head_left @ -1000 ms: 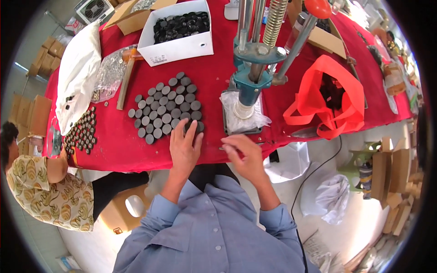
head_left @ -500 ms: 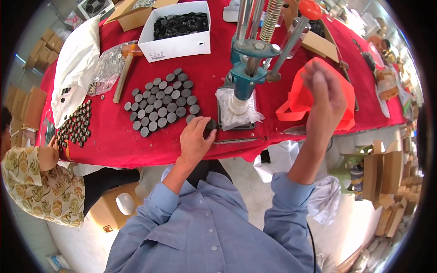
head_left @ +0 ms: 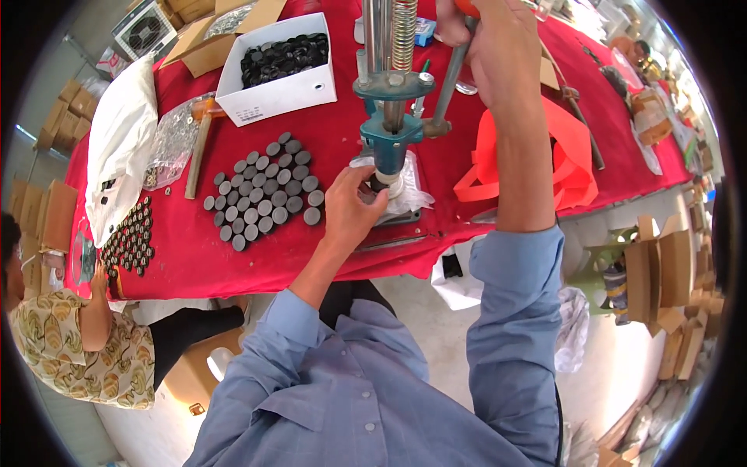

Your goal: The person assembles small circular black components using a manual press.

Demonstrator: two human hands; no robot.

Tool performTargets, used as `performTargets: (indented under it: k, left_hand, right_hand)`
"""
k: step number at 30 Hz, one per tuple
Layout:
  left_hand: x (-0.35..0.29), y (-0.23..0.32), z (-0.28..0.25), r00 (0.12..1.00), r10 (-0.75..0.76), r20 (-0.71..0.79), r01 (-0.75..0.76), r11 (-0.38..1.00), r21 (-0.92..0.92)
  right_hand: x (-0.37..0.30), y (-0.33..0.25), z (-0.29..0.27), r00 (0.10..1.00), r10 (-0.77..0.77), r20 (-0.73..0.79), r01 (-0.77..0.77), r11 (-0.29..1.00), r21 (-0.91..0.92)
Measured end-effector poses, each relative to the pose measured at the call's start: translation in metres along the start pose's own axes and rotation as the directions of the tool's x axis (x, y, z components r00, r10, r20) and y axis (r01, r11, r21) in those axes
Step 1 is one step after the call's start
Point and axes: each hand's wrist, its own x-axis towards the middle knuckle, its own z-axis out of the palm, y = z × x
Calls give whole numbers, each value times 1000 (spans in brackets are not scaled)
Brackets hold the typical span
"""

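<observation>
A teal hand press (head_left: 395, 140) with a coil spring and steel columns stands on the red-covered table. Between the thumb and fingers of my left hand (head_left: 352, 206) is a dark round cap (head_left: 378, 185), pressed in under the white ram tip (head_left: 391, 187), partly hidden by my fingers. My right hand (head_left: 502, 54) is up at the top of the lever (head_left: 451, 86), fingers closed around it near the orange-red knob (head_left: 467, 7). Left of the press, several grey-black round caps (head_left: 264, 191) lie spread in a loose group. Clear plastic film (head_left: 416, 194) covers the press base.
A white box (head_left: 280, 101) of black caps stands at the back, beside a hammer (head_left: 198, 152) and a white sack (head_left: 124, 140). Right of the press lies an orange bag (head_left: 572, 156). Another person (head_left: 85, 342) sits at left by smaller caps (head_left: 128, 241).
My left hand has carried the dark cap from beside the press to under its ram. My right hand has gone from above the orange bag up to the lever and closed on it.
</observation>
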Motion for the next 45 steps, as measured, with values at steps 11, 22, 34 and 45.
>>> performTargets:
  k: [11,22,34,45]
  left_hand:
    - [4,0,16,999,34,-42,-34,999,13]
    - [-11,-2,-13,998,49,-27,-48,998,34]
    - [-73,-37,-67,997,36,-69,-3,902,431]
    - [-24,0,-25,989,-101,-104,107,993,54]
  right_hand:
    - [-1,6,-2,997,-65,-39,67,997,46]
    - [-88,5,-23,940,-341,-31,342,934,103]
    - [-204,40,-43,906,-423,-9,414,891,-186]
    - [-101,7,-31,923,-383,32,382,923,39]
